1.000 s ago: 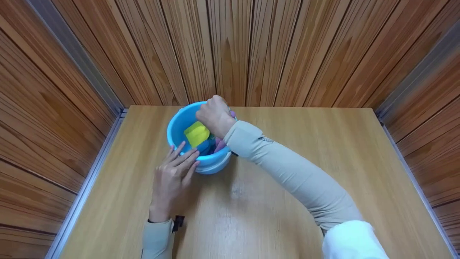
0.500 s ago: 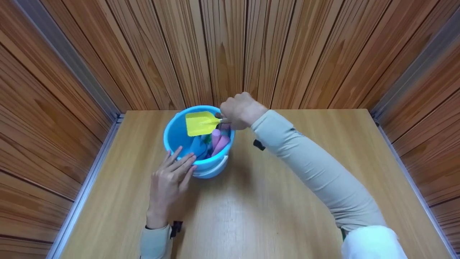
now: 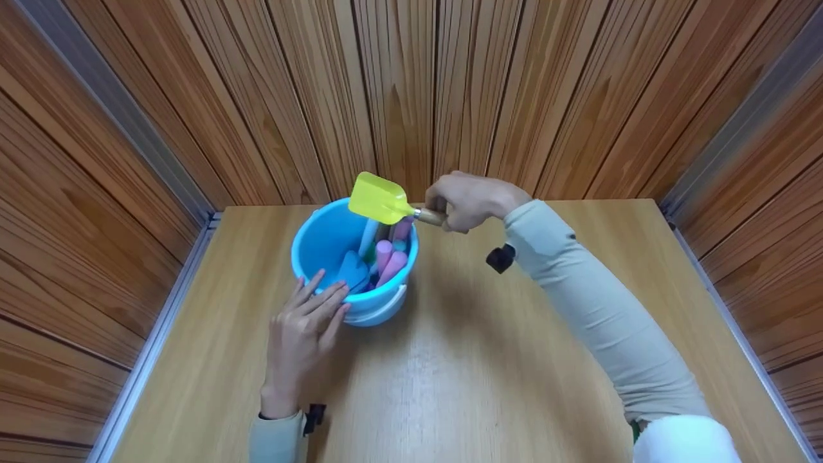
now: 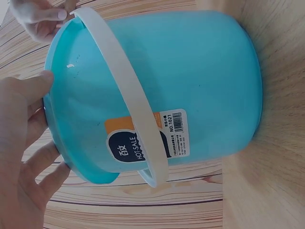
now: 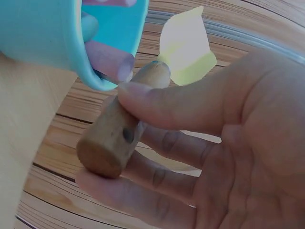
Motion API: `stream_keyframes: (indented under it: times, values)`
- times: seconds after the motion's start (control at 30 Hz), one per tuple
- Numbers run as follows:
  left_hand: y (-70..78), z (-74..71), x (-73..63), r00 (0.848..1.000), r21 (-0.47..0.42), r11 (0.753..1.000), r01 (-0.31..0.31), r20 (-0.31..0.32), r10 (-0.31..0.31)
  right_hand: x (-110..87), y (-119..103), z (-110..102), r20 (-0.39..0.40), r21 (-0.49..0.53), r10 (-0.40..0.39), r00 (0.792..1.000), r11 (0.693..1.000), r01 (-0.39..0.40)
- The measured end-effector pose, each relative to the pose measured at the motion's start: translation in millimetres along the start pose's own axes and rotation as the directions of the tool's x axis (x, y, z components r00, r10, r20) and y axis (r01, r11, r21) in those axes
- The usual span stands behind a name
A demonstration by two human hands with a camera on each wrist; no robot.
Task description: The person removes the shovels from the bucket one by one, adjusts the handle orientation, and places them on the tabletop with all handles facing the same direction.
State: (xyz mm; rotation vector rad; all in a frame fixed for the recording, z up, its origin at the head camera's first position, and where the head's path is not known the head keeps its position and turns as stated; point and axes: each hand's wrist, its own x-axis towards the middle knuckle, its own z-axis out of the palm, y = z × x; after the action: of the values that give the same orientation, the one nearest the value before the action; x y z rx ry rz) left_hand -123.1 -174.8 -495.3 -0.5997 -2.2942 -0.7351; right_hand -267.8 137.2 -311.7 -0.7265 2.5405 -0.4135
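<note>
My right hand [image 3: 472,200] grips the wooden handle [image 5: 116,124] of a small shovel with a yellow blade [image 3: 380,198]. In the head view the blade overlaps the far right rim of a light blue bucket [image 3: 376,312]. The right wrist view shows my thumb on one side of the handle and my fingers around the other. My left hand [image 3: 302,334] holds the bucket's near left rim, fingers over the edge and thumb on the outer wall. Inside stand a blue toy piece [image 3: 353,270], pink-purple handles [image 3: 393,265] and other items, partly hidden.
The bucket stands on a wooden tabletop [image 3: 488,373] near its back edge. A wood-plank wall [image 3: 411,96] rises behind it, with more panels at both sides. A white carrying handle [image 4: 126,86] and a label [image 4: 147,136] show on the bucket's side.
My right hand has drawn the shovel up out of the bucket and moved right; its blade has risen from inside to above the rim. The left hand stays at the rim.
</note>
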Motion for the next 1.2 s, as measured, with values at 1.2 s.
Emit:
stream_keyframes:
  times: [1.2]
  values:
    - [-0.8, 0.5, 2.9, 1.000, -0.014, 1.000, 0.004, -0.006, -0.004, -32.2, 76.4, 202.5, -0.286, 0.850, 0.255, 0.924, 0.513, 0.122]
